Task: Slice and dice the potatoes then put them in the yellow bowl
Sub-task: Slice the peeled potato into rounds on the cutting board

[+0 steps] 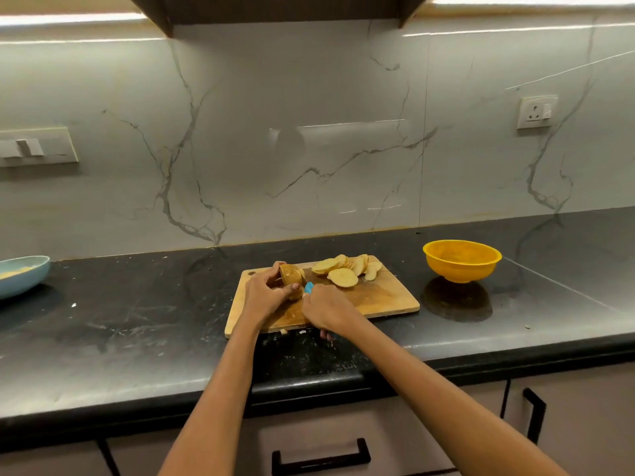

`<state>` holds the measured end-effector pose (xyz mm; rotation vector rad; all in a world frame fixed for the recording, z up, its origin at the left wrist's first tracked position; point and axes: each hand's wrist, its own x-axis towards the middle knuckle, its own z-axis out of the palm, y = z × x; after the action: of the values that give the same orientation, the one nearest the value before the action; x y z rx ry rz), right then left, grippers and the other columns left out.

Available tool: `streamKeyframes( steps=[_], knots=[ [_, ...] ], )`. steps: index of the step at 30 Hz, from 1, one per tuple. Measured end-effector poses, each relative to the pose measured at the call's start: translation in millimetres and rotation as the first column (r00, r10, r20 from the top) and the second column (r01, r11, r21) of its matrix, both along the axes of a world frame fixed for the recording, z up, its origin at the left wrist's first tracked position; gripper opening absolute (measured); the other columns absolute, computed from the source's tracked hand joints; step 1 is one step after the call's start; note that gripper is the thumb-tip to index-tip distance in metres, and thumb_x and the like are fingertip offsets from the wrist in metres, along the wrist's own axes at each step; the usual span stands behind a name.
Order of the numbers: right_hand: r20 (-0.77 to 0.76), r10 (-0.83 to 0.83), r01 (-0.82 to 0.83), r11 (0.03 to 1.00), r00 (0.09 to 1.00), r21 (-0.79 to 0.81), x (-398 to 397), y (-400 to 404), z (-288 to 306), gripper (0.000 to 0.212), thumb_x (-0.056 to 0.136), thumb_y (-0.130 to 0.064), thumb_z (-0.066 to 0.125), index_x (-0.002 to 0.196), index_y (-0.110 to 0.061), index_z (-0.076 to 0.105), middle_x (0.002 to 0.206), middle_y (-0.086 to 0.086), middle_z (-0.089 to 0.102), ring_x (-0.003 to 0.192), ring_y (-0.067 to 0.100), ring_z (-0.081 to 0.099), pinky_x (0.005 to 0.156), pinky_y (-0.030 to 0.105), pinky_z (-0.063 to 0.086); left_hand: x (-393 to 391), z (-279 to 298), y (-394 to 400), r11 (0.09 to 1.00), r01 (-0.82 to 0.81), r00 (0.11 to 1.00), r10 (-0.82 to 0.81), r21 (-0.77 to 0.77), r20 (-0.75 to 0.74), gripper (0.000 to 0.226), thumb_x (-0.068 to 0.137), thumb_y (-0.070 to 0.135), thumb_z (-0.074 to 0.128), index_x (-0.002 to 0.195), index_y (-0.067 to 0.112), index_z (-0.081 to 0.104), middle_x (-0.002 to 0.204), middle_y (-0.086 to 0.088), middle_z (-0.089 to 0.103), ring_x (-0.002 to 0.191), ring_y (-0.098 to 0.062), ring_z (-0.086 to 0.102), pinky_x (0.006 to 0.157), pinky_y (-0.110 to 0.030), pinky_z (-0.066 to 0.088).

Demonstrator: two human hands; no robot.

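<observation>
A wooden cutting board point(385, 297) lies on the black counter. My left hand point(264, 293) grips a brown, partly cut potato point(291, 274) at the board's back left corner. My right hand point(326, 310) holds a knife by its blue handle point(309, 287), right beside the potato; the blade is hidden. A pile of several pale potato slices point(347, 268) lies along the board's far edge. The yellow bowl point(462, 261) stands on the counter to the right of the board and looks empty.
A light blue dish point(20, 274) sits at the far left of the counter. The marble wall behind carries a socket point(537, 112) on the right and a switch panel point(34, 147) on the left. Drawers with black handles lie below the counter edge.
</observation>
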<state>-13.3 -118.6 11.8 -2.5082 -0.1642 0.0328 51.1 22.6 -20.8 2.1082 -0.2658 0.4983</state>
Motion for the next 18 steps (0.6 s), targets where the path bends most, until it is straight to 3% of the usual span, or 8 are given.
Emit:
streamKeyframes(
  steps=[4, 8, 11, 14, 18],
  knots=[
    [0.009, -0.004, 0.004, 1.0, 1.0, -0.025, 1, -1, -5, 0.03, 0.102, -0.028, 0.037, 0.097, -0.002, 0.052, 0.062, 0.003, 0.057, 0.046, 0.009, 0.055, 0.047, 0.017, 0.046, 0, 2, -4, 1.0, -0.005, 1.0, 0.005, -0.008, 0.02, 0.048, 0.078, 0.018, 0.074, 0.122, 0.005, 0.06, 0.113, -0.008, 0.067, 0.103, -0.019, 0.062, 0.091, -0.029, 0.05],
    [-0.003, 0.001, -0.001, 0.996, 1.0, -0.084, 12, 7, -1, 0.029, 0.1, -0.024, 0.04, 0.104, 0.0, 0.056, 0.069, 0.004, 0.058, 0.056, 0.014, 0.058, 0.054, 0.022, 0.048, 0, 3, -2, 1.0, 0.003, 1.0, -0.003, 0.0, 0.003, 0.05, 0.077, 0.02, 0.075, 0.123, 0.006, 0.06, 0.113, -0.008, 0.067, 0.103, -0.019, 0.062, 0.093, -0.033, 0.05],
    [-0.064, 0.013, -0.023, 0.985, 0.998, -0.17, 11, 7, 4, 0.028, 0.099, -0.02, 0.042, 0.113, 0.001, 0.054, 0.071, 0.006, 0.056, 0.054, 0.015, 0.056, 0.049, 0.022, 0.045, 1, 2, -2, 1.0, -0.008, 1.0, 0.008, -0.017, -0.011, 0.048, 0.077, 0.02, 0.074, 0.122, 0.007, 0.061, 0.112, -0.008, 0.067, 0.103, -0.019, 0.062, 0.095, -0.038, 0.05],
    [-0.151, 0.011, -0.049, 0.967, 0.988, -0.25, -1, 0, 4, 0.03, 0.098, -0.015, 0.042, 0.12, 0.005, 0.048, 0.069, 0.01, 0.054, 0.049, 0.017, 0.054, 0.046, 0.024, 0.047, 2, 4, -3, 0.998, -0.052, 0.998, 0.051, -0.022, -0.034, 0.052, 0.079, 0.018, 0.074, 0.127, 0.006, 0.057, 0.126, -0.01, 0.06, 0.114, -0.023, 0.056, 0.097, -0.033, 0.045],
    [-0.187, 0.011, -0.062, 0.962, 0.982, -0.267, -10, -10, 9, 0.035, 0.1, -0.019, 0.042, 0.124, 0.006, 0.046, 0.072, 0.011, 0.054, 0.053, 0.017, 0.055, 0.049, 0.024, 0.047, 0, 3, -3, 0.997, -0.081, 0.996, 0.08, -0.015, -0.04, 0.037, 0.082, 0.018, 0.07, 0.115, 0.004, 0.064, 0.118, -0.011, 0.064, 0.106, -0.02, 0.058, 0.086, -0.022, 0.041]
  ],
)
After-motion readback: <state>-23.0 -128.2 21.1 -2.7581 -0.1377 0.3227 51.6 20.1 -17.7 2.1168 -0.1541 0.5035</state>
